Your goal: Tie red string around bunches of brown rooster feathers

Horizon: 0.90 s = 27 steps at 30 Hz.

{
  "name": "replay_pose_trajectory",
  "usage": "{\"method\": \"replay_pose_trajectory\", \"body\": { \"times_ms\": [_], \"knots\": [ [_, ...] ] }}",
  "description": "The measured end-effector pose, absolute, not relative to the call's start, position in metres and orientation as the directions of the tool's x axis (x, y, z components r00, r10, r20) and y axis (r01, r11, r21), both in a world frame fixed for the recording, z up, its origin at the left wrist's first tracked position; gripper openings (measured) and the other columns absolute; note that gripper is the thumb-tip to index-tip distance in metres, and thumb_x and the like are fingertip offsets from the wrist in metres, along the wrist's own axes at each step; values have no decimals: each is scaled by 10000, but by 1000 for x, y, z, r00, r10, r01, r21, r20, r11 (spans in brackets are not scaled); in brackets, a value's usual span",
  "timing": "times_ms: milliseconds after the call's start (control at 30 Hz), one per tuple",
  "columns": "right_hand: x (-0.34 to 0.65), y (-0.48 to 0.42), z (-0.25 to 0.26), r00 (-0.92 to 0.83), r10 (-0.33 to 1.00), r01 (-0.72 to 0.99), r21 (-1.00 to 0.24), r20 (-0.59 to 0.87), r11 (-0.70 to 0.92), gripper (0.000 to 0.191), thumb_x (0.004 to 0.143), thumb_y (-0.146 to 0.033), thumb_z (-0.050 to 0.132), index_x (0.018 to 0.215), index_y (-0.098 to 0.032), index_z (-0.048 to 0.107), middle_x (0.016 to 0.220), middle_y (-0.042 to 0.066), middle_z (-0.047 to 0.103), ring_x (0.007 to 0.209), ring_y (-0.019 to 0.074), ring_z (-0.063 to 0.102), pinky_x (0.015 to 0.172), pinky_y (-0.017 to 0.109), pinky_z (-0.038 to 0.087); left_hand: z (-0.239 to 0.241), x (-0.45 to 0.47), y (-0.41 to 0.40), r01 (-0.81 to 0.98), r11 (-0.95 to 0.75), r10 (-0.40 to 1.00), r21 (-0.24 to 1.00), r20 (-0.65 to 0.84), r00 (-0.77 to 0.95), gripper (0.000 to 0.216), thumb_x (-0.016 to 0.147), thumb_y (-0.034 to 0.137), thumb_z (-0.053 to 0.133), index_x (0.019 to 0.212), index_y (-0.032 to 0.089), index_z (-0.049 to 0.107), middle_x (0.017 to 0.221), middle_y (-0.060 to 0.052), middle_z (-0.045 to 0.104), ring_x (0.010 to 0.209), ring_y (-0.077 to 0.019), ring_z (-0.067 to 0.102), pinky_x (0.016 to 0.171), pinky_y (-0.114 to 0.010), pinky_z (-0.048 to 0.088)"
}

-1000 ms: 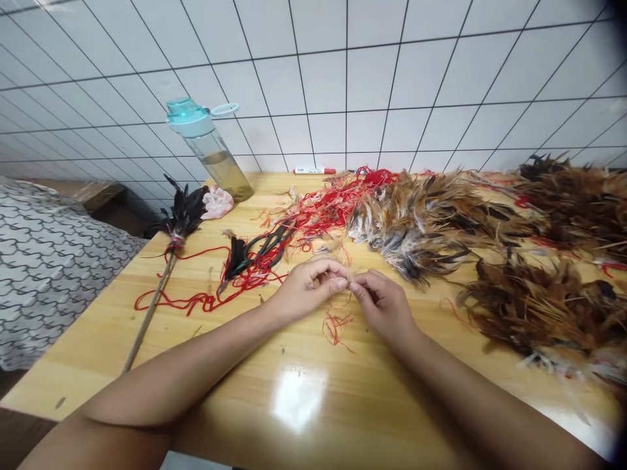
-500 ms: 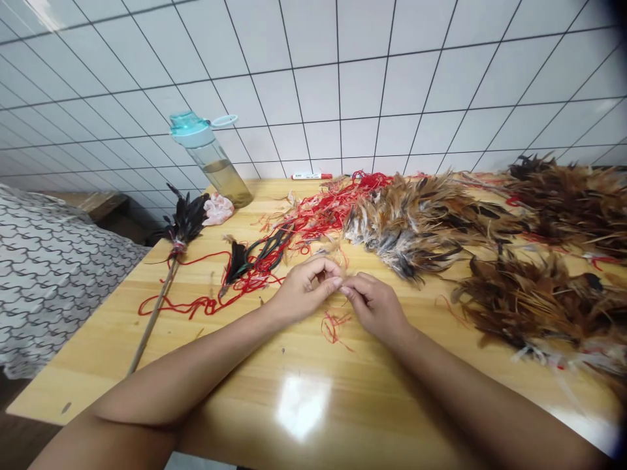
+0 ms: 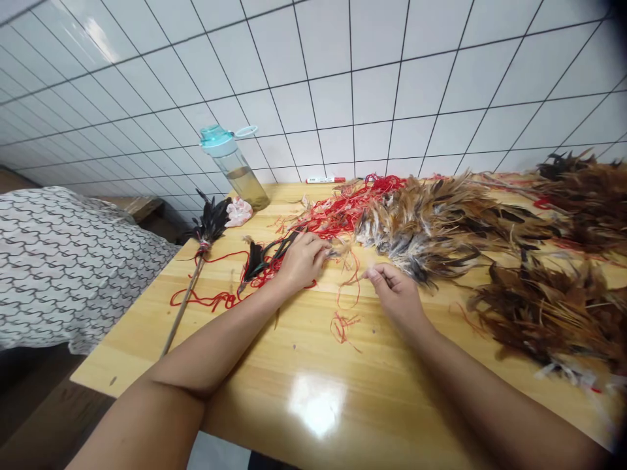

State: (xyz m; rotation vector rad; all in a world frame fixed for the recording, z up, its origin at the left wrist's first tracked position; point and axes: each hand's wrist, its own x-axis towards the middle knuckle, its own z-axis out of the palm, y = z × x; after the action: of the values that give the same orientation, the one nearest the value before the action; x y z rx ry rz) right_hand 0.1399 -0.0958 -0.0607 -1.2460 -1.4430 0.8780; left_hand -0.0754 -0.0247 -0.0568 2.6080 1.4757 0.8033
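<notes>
Two bare hands worked on a yellow wooden table (image 3: 313, 391) strewn with feathers and thread. The left hand (image 3: 304, 260) lay palm down at the edge of the red thread tangle (image 3: 343, 209), its fingers curled and closed over a small tuft of pale feathers (image 3: 337, 249) just beside the fingertips; whether it truly gripped the tuft could not be told. The right hand (image 3: 394, 294) sat apart from it, to the right, thumb and forefinger pressed together in a pinch on a thin reddish strand (image 3: 353, 282) — the strand curved down and leftward over the tabletop between both hands. A small snarl of red thread (image 3: 343, 325) lay on the wood just below that strand.

Behind the hands spread a big heap of brown and tan feathers (image 3: 441, 222); a darker brown pile (image 3: 548, 307) lay to the right, another (image 3: 588, 196) farther back. Left of the left hand a small black feather bundle (image 3: 255, 261) rested among red threads; farther left a stick tipped with black feathers (image 3: 196, 261) lay slanted across the table edge. A teal-capped bottle (image 3: 235, 166) stood tilted-looking at the back by the tiled wall (image 3: 343, 78), a pink scrap (image 3: 239, 212) beside it; a red marker (image 3: 326, 180) lay against the wall. A patterned cloth (image 3: 63, 261) filled the left side.
</notes>
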Motion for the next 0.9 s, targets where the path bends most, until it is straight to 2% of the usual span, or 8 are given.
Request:
{"method": "replay_pose_trajectory", "body": {
  "times_ms": [233, 467, 533, 600, 700, 800, 900],
  "knots": [
    [140, -96, -60, 5, 976, 271, -939, 219, 210, 230, 845, -354, 508, 728, -194, 625, 611, -5, 556, 600, 143, 500, 570, 251, 383, -61, -69, -22, 810, -543, 811, 222, 389, 437, 192, 886, 273, 514, 941, 165, 662, 933, -85, 614, 911, -202, 528, 835, -361, 432],
    [140, -97, -63, -18, 972, 312, -922, 236, 230, 232, 858, -354, 508, 750, -191, 632, 675, 5, 623, 645, 149, 553, 620, 259, 411, -53, -63, -29, 844, -527, 822, 99, 312, 476, 157, 884, 185, 461, 822, 154, 601, 878, -91, 598, 889, -213, 517, 839, -367, 428],
    [140, -97, -63, -20, 972, 327, -918, 233, 227, 241, 862, -359, 500, 758, -191, 638, 669, 8, 622, 646, 151, 554, 622, 261, 409, -49, -65, -31, 854, -505, 835, 124, 319, 448, 133, 876, 180, 458, 819, 157, 576, 878, -90, 591, 889, -215, 514, 830, -367, 422],
    [140, -97, -64, -20, 973, 336, -915, 232, 225, 249, 862, -366, 493, 755, -192, 637, 655, 9, 615, 646, 155, 555, 616, 262, 406, -45, -68, -33, 850, -478, 854, 222, 342, 391, 94, 862, 177, 461, 836, 164, 551, 870, -75, 588, 861, -199, 516, 799, -344, 418],
    [140, -97, -65, -16, 971, 336, -914, 237, 228, 255, 860, -376, 492, 749, -193, 632, 651, 9, 607, 652, 157, 557, 613, 259, 403, -37, -72, -37, 786, -391, 914, 479, 307, 267, 52, 848, 210, 477, 846, 177, 517, 785, -24, 567, 724, -151, 510, 702, -289, 405],
    [140, -97, -66, -15, 970, 333, -914, 241, 232, 272, 865, -389, 486, 756, -191, 638, 659, 9, 604, 649, 153, 550, 615, 257, 398, -28, -72, -41, 580, -272, 962, 768, 194, 194, 96, 843, 270, 496, 820, 177, 486, 723, 13, 524, 658, -115, 491, 647, -248, 390],
    [140, -97, -66, -8, 970, 336, -913, 245, 233, 278, 860, -392, 487, 748, -190, 641, 644, 4, 590, 623, 147, 528, 598, 254, 387, -24, -69, -44, 340, -178, 974, 923, 117, 191, 156, 812, 302, 564, 832, 166, 490, 731, 21, 518, 677, -92, 487, 649, -216, 387]
  ]
}}
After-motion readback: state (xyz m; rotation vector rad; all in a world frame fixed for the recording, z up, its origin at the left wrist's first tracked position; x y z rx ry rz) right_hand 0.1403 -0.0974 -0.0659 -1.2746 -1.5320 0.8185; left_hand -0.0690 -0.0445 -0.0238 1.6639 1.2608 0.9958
